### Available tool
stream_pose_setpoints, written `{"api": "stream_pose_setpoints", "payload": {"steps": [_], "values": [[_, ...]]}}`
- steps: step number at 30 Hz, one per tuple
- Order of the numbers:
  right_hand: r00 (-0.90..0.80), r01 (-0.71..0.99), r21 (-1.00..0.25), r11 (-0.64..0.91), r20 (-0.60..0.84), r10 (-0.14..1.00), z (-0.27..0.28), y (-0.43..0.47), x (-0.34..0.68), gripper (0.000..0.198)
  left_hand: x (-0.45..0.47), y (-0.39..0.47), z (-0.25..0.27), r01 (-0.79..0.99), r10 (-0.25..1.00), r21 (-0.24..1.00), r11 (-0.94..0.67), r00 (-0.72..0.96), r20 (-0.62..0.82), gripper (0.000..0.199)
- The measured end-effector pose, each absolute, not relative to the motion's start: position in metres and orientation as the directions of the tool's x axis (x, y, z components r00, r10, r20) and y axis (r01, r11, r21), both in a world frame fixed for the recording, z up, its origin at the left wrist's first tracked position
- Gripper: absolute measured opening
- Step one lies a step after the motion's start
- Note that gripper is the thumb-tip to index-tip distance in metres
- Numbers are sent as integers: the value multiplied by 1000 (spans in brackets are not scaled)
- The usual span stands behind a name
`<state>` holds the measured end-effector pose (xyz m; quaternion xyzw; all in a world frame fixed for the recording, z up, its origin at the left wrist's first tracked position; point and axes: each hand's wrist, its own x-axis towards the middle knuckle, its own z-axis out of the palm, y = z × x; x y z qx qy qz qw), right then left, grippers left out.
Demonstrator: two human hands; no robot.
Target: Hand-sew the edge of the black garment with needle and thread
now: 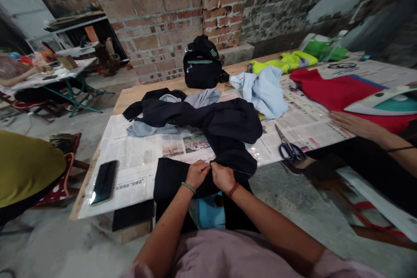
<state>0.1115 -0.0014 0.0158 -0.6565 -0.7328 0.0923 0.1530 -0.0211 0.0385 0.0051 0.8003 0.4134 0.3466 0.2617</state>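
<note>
Dark cloth, apparently a garment (172, 178), hangs over the table's front edge and continues back into a dark heap (233, 119). My left hand (197, 174), with a green bracelet at the wrist, pinches this cloth. Close beside it my right hand (223, 177), wearing a reddish bead bracelet, is also closed on the cloth, fingertips nearly touching the left ones. A thin pale line, perhaps thread, runs across the fabric right of my right hand. Whether a needle sits between the fingers is too small to tell.
Blue-handled scissors (289, 147) lie right of the cloth, a phone (104, 181) at the left. Behind are a black bag (202, 67) and light blue cloth (260, 89). A co-worker's hand (358, 125) rests near an iron (387, 102) on red cloth (329, 89).
</note>
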Motion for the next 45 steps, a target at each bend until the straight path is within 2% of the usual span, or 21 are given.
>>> {"api": "stream_pose_setpoints", "payload": {"steps": [4, 11, 17, 21, 25, 28, 31, 34, 36, 40, 42, 45], "values": [[-40, 937, -343, 59, 61, 997, 19, 3, 106, 22, -21, 39, 3, 479, 853, 717, -507, 398, 337, 16], [-13, 885, -462, 53, 91, 996, 23, -4, 120, 19, -21, 40, 6, 485, 901, 762, -430, 285, 328, 13], [-9, 905, -424, 32, 56, 998, 25, -7, 120, 18, -22, 39, 6, 473, 899, 766, -435, 282, 335, 13], [-35, 913, -402, 67, 87, 996, 24, -2, 112, 19, -23, 41, 0, 443, 891, 777, -448, 294, 346, 14], [-36, 905, -419, 70, 88, 996, 24, 4, 111, 21, -24, 42, -5, 412, 880, 786, -461, 328, 344, 14], [-117, 884, -447, 135, 68, 991, 33, 5, 120, 23, -24, 43, -5, 410, 887, 794, -449, 308, 343, 14], [-129, 876, -439, 199, 185, 974, 51, 10, 138, 25, -24, 41, -2, 407, 896, 806, -430, 305, 324, 13], [-48, 907, -387, 165, 295, 954, 66, 24, 147, 25, -25, 40, 1, 381, 898, 822, -424, 294, 327, 11], [-80, 921, -356, 160, 229, 970, 67, 35, 145, 26, -25, 39, 1, 370, 899, 826, -425, 276, 339, 12], [-186, 926, -342, 158, -52, 981, 56, 52, 129, 30, -25, 38, -2, 382, 897, 814, -437, 254, 362, 13], [-188, 913, -389, 124, -130, 974, 51, 57, 124, 27, -25, 39, -3, 390, 896, 808, -442, 247, 370, 14], [-179, 854, -516, 71, -162, 971, 45, 64, 125, 21, -24, 39, -2, 396, 894, 803, -445, 249, 373, 15]]}}
